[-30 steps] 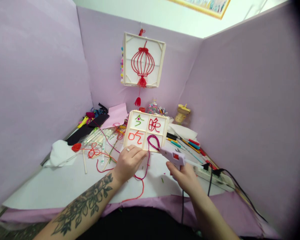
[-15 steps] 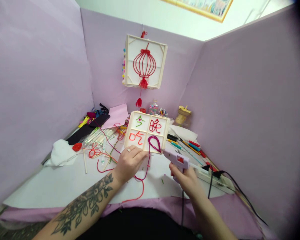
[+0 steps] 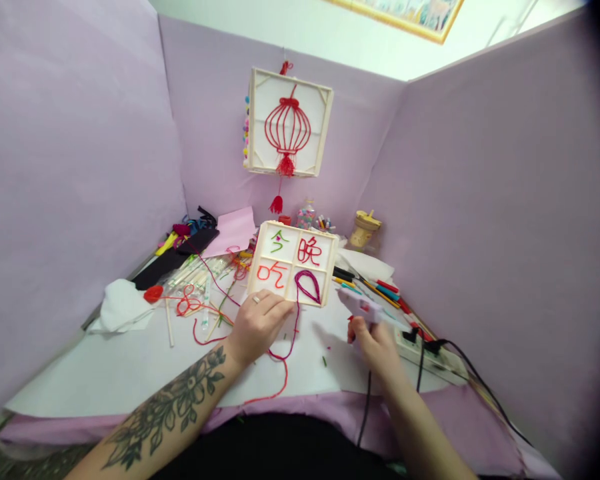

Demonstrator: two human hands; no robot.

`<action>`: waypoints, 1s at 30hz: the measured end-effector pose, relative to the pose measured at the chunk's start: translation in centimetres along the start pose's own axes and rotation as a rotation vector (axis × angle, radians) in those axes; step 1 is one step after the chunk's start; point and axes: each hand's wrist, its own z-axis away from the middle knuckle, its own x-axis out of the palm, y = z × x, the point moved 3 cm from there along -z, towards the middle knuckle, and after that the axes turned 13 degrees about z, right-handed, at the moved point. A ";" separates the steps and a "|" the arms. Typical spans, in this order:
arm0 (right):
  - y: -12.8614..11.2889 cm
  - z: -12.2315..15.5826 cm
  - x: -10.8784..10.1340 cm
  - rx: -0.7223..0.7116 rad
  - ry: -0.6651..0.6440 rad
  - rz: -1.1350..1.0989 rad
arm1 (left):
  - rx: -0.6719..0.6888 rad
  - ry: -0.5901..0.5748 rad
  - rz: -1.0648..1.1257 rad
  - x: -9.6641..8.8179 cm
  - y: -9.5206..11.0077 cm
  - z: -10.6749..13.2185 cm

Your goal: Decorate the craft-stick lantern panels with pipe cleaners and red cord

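Note:
My left hand point(image 3: 263, 325) grips the bottom edge of a cream four-pane frame point(image 3: 294, 265), holding it tilted up toward me. Green, red and orange yarn characters fill three of its panes. In the lower right pane a purple yarn point(image 3: 309, 285) forms a teardrop loop, its tail hanging down to the table. My right hand point(image 3: 375, 340) is wrapped around a lilac glue gun point(image 3: 363, 303), blurred by motion, to the right of the frame. The gun's nozzle points left and is apart from the frame.
A boxy lantern point(image 3: 290, 123) with a red yarn design hangs at the back. Sticks point(image 3: 193, 277), red yarn point(image 3: 187, 301) and white cloth point(image 3: 123, 305) lie left. Markers point(image 3: 387, 290) and a power strip point(image 3: 430, 357) with black cords sit right. Lilac partitions point(image 3: 460, 200) enclose the table.
My right hand has drawn the glue gun to the right, away from the frame's lower right corner. My left hand and the frame stay nearly in place.

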 end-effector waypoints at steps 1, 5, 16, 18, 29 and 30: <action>0.4 -0.2 0.2 -0.040 -0.019 0.087 | 0.001 0.000 -0.002 0.0 0.0 0.0; 1.5 -0.3 1.0 -0.176 -0.083 0.374 | 0.005 0.004 -0.009 -0.1 0.1 -0.1; -6.9 1.8 0.5 -0.444 0.195 0.192 | 0.008 -0.015 0.004 -0.1 0.0 -0.2; -7.0 1.7 0.8 -0.414 0.200 0.179 | 0.006 -0.013 0.005 -0.1 0.0 -0.2; -8.6 1.1 0.8 -0.390 0.188 0.184 | 0.017 -0.011 -0.009 0.0 0.1 -0.2; -8.6 1.1 0.7 -0.377 0.184 0.145 | 0.019 -0.010 -0.012 0.0 0.1 -0.2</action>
